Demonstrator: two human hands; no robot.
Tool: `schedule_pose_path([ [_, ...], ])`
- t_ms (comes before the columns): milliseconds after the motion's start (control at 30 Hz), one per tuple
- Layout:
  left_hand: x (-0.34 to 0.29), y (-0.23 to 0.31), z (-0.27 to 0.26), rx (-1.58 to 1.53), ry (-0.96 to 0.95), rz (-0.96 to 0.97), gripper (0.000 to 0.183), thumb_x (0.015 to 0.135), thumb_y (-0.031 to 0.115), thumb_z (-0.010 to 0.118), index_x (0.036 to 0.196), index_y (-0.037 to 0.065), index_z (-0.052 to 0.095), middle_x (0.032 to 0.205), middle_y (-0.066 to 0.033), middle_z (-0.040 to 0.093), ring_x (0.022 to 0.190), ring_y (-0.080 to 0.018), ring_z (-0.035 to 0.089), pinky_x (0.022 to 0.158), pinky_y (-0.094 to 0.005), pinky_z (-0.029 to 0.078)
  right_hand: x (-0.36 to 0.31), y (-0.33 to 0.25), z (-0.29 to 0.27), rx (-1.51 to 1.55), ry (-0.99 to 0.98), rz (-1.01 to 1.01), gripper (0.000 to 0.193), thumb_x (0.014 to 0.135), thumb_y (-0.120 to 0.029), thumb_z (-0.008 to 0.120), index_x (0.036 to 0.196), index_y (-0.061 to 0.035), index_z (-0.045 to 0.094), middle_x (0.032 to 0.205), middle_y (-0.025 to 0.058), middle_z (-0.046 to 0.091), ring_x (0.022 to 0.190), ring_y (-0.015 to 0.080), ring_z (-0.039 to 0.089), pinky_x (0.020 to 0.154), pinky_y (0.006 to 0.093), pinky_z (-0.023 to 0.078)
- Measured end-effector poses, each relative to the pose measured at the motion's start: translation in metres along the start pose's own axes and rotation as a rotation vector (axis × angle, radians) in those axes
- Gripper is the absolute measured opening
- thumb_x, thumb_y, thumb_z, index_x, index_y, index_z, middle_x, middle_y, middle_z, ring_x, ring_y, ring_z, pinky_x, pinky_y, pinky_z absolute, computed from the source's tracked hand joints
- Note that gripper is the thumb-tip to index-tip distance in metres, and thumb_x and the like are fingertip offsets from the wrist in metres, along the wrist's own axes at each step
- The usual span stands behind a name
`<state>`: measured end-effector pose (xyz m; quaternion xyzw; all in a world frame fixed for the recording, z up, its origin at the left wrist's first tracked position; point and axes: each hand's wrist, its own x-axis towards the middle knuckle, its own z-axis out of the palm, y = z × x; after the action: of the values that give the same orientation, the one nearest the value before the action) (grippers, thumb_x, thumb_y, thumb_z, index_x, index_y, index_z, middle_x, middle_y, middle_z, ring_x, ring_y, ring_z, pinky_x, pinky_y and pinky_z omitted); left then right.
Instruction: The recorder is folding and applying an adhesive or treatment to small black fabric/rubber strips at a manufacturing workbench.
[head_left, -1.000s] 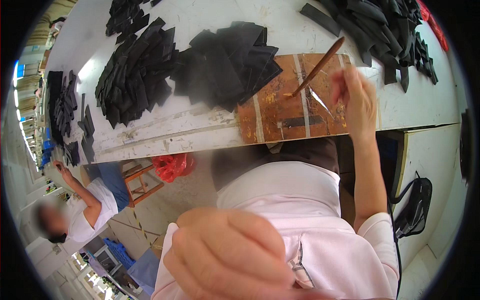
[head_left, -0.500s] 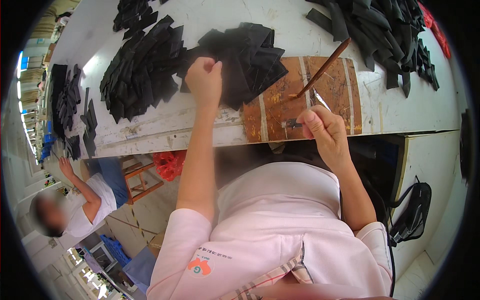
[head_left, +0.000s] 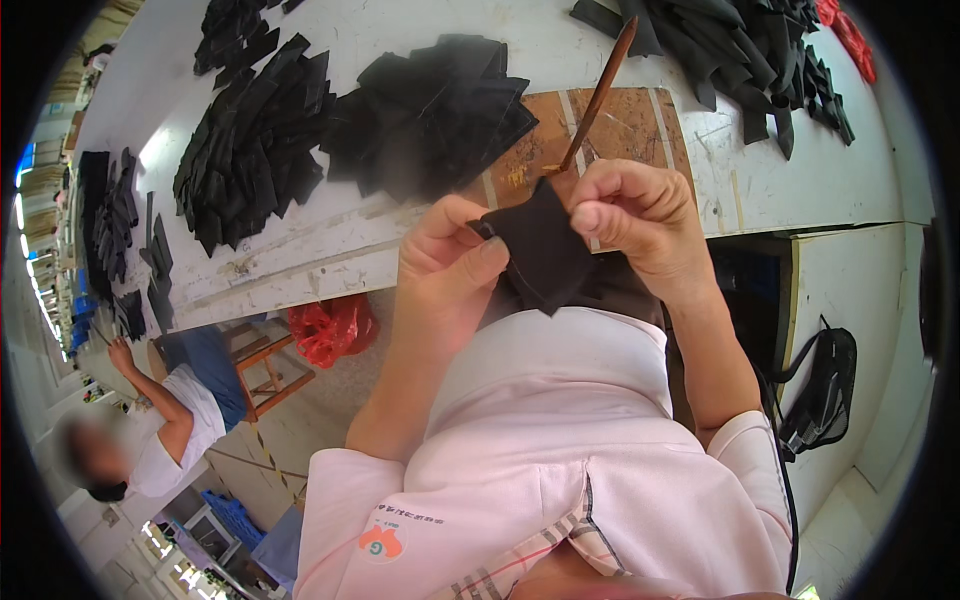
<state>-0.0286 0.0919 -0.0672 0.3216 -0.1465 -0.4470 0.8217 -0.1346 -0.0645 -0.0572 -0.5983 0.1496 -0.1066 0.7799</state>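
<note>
Both hands, left hand (head_left: 445, 275) and right hand (head_left: 640, 215), pinch a black fabric piece (head_left: 540, 255), the right also gripping a brush (head_left: 595, 95); gluing its edge seems underway, needing steady strokes.

My only view sits on the wearer's head, a fisheye looking steeply down past the chest onto the white desk (head_left: 330, 240) edge, close in; its rim bends and darkens.

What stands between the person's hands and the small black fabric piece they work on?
Nothing visible does. The left hand and the right hand both pinch the small black fabric piece directly, above the table edge. The right hand also holds a thin brown wooden stick, which points away over the table.
</note>
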Motion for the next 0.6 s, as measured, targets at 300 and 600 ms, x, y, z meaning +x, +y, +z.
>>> schedule_pose_path([
  [300, -0.001, -0.007, 0.007, 0.066, 0.007, 0.008, 0.015, 0.076, 0.0, 0.061, 0.089, 0.001, 0.054, 0.084, -0.0078, 0.061, 0.076, -0.0122, 0.057, 0.071, -0.024, 0.045, -0.005, -0.005, 0.011, 0.161, -0.043, -0.011, 0.02, 0.07, -0.009, 0.071, 0.081, -0.0013, 0.057, 0.068, -0.0026, 0.053, 0.061, 0.0032, 0.046, 0.055, 0.0153, 0.037],
  [600, 0.012, 0.019, 0.01, 0.253, 0.004, -0.164, 0.025, 0.084, 0.024, 0.053, 0.093, 0.0, 0.055, 0.082, -0.0058, 0.059, 0.075, -0.0107, 0.055, 0.069, -0.0242, 0.044, -0.007, -0.012, -0.002, -0.288, -0.124, 0.037, 0.026, 0.071, -0.015, 0.069, 0.06, 0.0007, 0.053, 0.054, -0.0038, 0.041, 0.051, 0.0031, 0.034, 0.044, 0.0215, 0.03],
])
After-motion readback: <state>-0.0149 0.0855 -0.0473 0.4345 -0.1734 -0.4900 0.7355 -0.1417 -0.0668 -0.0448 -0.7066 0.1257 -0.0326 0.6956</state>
